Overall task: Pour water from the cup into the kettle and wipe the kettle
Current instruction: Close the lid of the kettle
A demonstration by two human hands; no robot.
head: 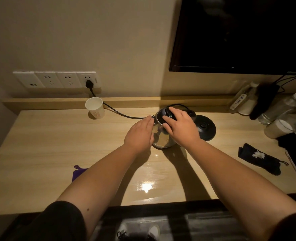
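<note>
On a pale wooden worktop (pixel 39 145), a steel kettle (pixel 162 136) stands off its round black base (pixel 206 127), which lies just to its right. The person's left hand (pixel 140 134) presses flat against the kettle's left side, fingers straight. The right hand (pixel 182 126) rests over the kettle's top, fingers curled on the dark lid. A white paper cup (pixel 94 107) stands upright, well apart at the back left, beside a black power cord (pixel 119 113). A purple cloth (pixel 78 172) lies near the left forearm.
</note>
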